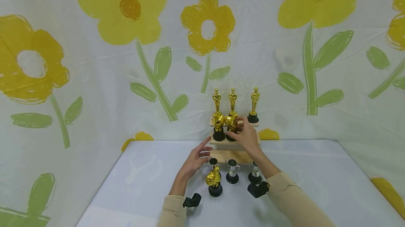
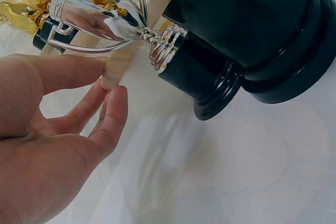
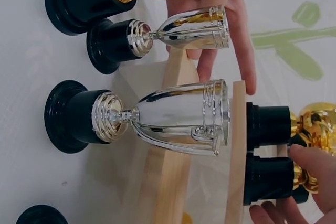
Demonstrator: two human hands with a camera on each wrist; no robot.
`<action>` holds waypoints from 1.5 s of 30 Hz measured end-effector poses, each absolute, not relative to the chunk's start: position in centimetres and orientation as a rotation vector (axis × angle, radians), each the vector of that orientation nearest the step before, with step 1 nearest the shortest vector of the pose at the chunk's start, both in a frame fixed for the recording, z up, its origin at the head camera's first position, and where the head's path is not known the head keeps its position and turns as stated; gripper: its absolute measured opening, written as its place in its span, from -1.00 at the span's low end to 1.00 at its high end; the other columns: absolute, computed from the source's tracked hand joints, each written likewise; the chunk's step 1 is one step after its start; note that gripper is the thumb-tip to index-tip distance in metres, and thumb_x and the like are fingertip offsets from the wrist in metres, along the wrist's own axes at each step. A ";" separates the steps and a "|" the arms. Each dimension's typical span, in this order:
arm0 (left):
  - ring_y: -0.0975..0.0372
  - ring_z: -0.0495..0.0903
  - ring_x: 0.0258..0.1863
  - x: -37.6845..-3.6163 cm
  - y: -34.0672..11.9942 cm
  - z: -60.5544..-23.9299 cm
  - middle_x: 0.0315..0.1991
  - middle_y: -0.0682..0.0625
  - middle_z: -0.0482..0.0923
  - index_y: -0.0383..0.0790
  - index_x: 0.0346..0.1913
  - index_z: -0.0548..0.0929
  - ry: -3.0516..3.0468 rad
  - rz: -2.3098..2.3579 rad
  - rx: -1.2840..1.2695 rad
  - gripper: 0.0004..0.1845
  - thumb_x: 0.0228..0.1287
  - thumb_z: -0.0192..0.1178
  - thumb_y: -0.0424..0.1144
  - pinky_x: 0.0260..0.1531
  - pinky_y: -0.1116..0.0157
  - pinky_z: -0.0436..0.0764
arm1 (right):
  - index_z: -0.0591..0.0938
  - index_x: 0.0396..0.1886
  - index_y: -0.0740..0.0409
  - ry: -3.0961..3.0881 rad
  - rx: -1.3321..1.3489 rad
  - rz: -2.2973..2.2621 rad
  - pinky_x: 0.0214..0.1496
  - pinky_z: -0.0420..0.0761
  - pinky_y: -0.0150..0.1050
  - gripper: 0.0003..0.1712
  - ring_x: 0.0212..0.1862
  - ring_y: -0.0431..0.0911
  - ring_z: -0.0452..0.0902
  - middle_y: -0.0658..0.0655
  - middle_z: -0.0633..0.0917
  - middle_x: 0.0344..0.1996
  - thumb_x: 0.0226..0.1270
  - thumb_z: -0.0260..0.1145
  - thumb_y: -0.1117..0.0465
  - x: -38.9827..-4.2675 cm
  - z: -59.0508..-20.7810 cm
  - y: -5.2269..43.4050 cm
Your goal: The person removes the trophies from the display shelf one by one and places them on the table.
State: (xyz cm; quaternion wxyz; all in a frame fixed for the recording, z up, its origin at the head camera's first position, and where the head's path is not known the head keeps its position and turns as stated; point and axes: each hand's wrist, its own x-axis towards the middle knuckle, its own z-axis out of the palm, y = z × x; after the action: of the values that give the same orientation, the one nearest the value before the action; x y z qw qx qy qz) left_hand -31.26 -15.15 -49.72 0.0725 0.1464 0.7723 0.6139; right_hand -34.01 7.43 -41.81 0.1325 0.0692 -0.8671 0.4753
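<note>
Just right of the middle of the head view, the right hand (image 1: 246, 136) reaches onto the middle step of the wooden tiered stand (image 1: 221, 142), its fingers and thumb curled round the second gold thumbs-up trophy (image 1: 232, 124) on that step; the grip looks like one that settles the piece upright beside its twin, the first gold thumbs-up trophy (image 1: 218, 125), which it nearly touches. The left hand (image 1: 197, 158) sits lower and to the left, fingers straight and spread, holding nothing; its fingertips (image 2: 116, 98) lie near the stand's front edge and close to the left silver cup (image 2: 97, 11), though whether they touch the wood is hard to tell from the wrist view. The rows run by kind: three gold statuettes (image 1: 232, 102) on the top step, three silver cups (image 1: 232, 170) on the white table (image 1: 316, 170) before the stand. A third thumbs-up trophy (image 1: 214, 182) stands apart in the lower centre, in front of the cups.
</note>
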 end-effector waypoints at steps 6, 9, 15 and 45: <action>-0.12 0.45 0.24 -31.2 -15.0 -49.6 0.27 -0.35 0.41 0.16 0.54 0.14 2.322 1.849 0.454 -0.09 0.20 0.08 -0.61 0.10 0.09 0.60 | 0.37 0.30 0.19 -2.509 0.178 1.281 0.07 0.61 0.09 -0.23 0.02 0.21 0.64 0.33 0.68 -0.06 0.12 0.50 0.17 -34.1 -41.7 7.3; -0.13 0.45 0.25 -31.3 -15.0 -49.5 0.28 -0.36 0.41 0.16 0.54 0.14 2.324 1.847 0.457 -0.08 0.19 0.09 -0.61 0.11 0.07 0.59 | 0.38 0.31 0.18 -2.509 0.172 1.265 0.08 0.60 0.10 -0.23 0.03 0.20 0.63 0.33 0.69 -0.05 0.13 0.50 0.17 -34.2 -41.6 7.3; -0.14 0.44 0.26 -31.5 -15.0 -49.7 0.28 -0.36 0.40 0.16 0.54 0.13 2.325 1.839 0.454 -0.08 0.20 0.10 -0.60 0.10 0.05 0.60 | 0.38 0.31 0.19 -2.504 0.170 1.265 0.06 0.61 0.10 -0.24 0.01 0.22 0.64 0.34 0.69 -0.07 0.15 0.48 0.18 -34.1 -41.5 7.3; -0.15 0.44 0.26 -31.3 -15.2 -49.9 0.30 -0.37 0.38 0.19 0.53 0.14 2.328 1.851 0.453 -0.09 0.22 0.11 -0.59 0.10 0.06 0.60 | 0.32 0.36 0.29 -2.508 0.271 1.129 -0.05 0.61 0.11 -0.20 -0.03 0.27 0.58 0.41 0.59 -0.02 0.18 0.46 0.22 -34.2 -41.8 7.2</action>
State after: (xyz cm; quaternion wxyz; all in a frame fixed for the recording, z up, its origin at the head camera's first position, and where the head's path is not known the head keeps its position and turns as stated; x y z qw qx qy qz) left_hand -31.29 -15.22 -49.92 0.0666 0.1503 0.7721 0.6139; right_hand -34.15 7.23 -41.78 0.1880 0.0963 -0.8913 0.4013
